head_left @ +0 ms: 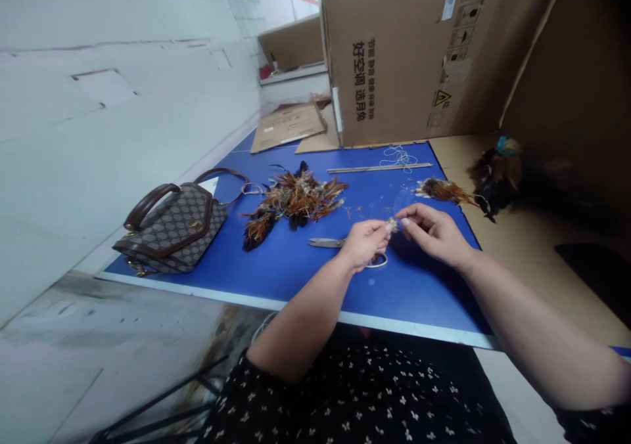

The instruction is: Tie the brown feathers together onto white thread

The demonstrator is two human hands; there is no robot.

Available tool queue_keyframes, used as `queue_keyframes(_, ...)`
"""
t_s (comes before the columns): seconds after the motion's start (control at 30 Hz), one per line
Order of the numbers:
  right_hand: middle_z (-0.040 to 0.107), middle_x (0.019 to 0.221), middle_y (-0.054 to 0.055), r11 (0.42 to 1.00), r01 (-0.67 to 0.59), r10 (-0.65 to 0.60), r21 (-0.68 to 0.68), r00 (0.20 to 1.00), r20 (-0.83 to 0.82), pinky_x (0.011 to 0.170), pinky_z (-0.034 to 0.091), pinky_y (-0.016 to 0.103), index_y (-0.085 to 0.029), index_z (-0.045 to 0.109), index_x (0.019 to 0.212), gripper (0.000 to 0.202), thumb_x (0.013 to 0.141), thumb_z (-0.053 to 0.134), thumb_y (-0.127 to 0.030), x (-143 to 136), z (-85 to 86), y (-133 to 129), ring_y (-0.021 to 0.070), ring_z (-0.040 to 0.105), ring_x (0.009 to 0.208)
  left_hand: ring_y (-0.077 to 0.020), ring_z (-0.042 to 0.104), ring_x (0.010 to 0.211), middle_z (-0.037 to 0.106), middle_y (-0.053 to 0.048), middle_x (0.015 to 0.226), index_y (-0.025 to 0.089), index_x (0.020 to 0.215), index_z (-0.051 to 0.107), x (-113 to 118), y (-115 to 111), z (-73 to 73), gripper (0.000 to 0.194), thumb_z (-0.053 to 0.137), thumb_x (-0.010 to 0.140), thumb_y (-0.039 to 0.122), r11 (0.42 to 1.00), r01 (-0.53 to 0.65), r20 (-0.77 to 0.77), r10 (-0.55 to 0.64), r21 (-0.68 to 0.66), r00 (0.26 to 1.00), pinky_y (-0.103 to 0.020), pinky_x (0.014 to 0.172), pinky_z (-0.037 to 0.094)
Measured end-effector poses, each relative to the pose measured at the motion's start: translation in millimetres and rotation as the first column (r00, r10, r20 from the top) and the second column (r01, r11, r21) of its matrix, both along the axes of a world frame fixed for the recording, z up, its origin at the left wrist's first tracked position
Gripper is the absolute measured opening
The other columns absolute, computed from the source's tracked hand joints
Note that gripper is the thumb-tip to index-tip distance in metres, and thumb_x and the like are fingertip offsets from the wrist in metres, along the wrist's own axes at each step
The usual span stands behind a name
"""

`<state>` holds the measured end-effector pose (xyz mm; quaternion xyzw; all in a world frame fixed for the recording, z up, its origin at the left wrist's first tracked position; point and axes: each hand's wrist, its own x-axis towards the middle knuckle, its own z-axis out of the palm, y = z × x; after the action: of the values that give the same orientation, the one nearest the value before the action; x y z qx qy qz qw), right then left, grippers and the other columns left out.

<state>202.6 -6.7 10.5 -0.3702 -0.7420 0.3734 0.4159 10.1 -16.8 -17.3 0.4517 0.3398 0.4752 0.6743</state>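
Observation:
Between the fingertips of my left hand [365,242] is a small pale tuft [392,224], which looks like the base end of a feather bundle. My right hand [430,232] meets it from the other side, thumb and forefinger pinched close to the tuft; whether they grip a thread or the tuft itself is too small to tell. Under my left hand lies a pair of scissors [326,242], blades pointing left and one handle ring showing. A heap of brown and black feathers [300,198] spreads to the left. Beyond my right hand rests a smaller feather bundle [440,189].
A patterned handbag [180,230] stands at the table's left. Thin sticks [379,167] and a tangle of pale string [401,157] lie at the back. A large cardboard box [409,63] rises behind. Dark feathers [497,171] lie on cardboard at right.

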Motion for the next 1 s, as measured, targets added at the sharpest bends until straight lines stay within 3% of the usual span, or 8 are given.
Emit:
queue_keyframes(0.17,0.067,0.071,0.001,0.999,-0.014,0.013,-0.048,1.000,-0.012,0.055,0.046,0.027,-0.018,0.073,0.120,0.049,0.089,0.073,-0.056,-0.2,-4.5,2.6,0.0132,0.055,0.057,-0.0023,0.034,0.049,0.044,0.005,0.061,0.012,0.076,0.060,-0.8,-0.6,2.9,0.047,0.086,0.074,0.051,1.000,0.012,0.027,-0.012,-0.002,1.000,-0.021,0.050,0.018)
queue_keyframes(0.3,0.079,0.092,0.008,0.996,0.005,-0.012,-0.087,0.997,-0.074,0.071,0.058,0.033,-0.019,0.080,0.106,0.044,0.085,0.077,-0.057,0.2,-6.8,6.4,0.0190,0.070,0.073,-0.0025,0.035,0.050,0.046,0.005,0.063,0.011,0.080,0.062,-3.5,-2.9,3.7,0.045,0.086,0.076,0.049,0.996,0.091,0.036,-0.090,-0.011,0.995,-0.021,0.050,0.020)
queue_keyframes(0.43,0.081,0.090,0.008,0.997,0.009,-0.016,-0.081,0.996,-0.090,0.078,0.063,0.037,-0.021,0.082,0.097,0.038,0.083,0.080,-0.056,2.1,-7.9,9.2,0.0223,0.075,0.077,-0.0027,0.036,0.051,0.046,0.004,0.065,0.010,0.081,0.063,-5.0,-4.5,2.0,0.042,0.083,0.080,0.048,0.991,0.135,-0.006,-0.135,0.011,0.991,-0.021,0.050,0.023)
queue_keyframes(0.57,0.082,0.097,0.009,0.998,0.052,-0.054,-0.030,0.996,-0.076,0.080,0.065,0.040,-0.021,0.083,0.106,0.039,0.085,0.078,-0.054,-1.1,-11.0,8.1,0.0247,0.077,0.081,-0.0024,0.035,0.050,0.050,0.004,0.067,0.010,0.085,0.065,-4.0,-4.2,2.5,0.043,0.083,0.079,0.049,0.996,0.079,-0.023,-0.078,0.028,0.997,-0.021,0.048,0.022)
queue_keyframes(0.7,0.081,0.114,0.010,0.994,0.093,-0.089,0.065,0.994,-0.064,0.087,0.065,0.042,-0.023,0.080,0.122,0.038,0.092,0.072,-0.046,-6.4,-14.9,5.7,0.0263,0.079,0.093,-0.0037,0.036,0.047,0.044,0.006,0.057,0.013,0.078,0.060,-1.9,-3.0,3.2,0.044,0.083,0.078,0.050,1.000,0.022,0.026,-0.022,-0.001,0.999,-0.021,0.047,0.021)
queue_keyframes(0.87,0.080,0.117,0.009,0.984,0.067,-0.067,0.165,0.998,-0.004,0.093,0.063,0.041,-0.024,0.081,0.120,0.032,0.095,0.068,-0.040,-7.6,-17.3,6.1,0.0263,0.079,0.099,-0.0052,0.039,0.045,0.044,0.007,0.052,0.014,0.076,0.058,-0.8,-3.3,2.3,0.044,0.082,0.079,0.052,1.000,-0.001,0.020,0.001,-0.011,1.000,-0.022,0.048,0.027)
queue_keyframes(1.0,0.081,0.111,0.010,0.993,0.043,-0.044,0.109,0.999,0.002,0.091,0.062,0.041,-0.023,0.082,0.117,0.034,0.094,0.069,-0.044,-7.6,-13.9,5.3,0.0264,0.078,0.096,-0.0047,0.037,0.044,0.043,0.007,0.051,0.014,0.074,0.058,-0.9,-3.3,0.7,0.044,0.082,0.078,0.052,1.000,-0.005,-0.010,0.005,0.006,1.000,-0.022,0.047,0.025)
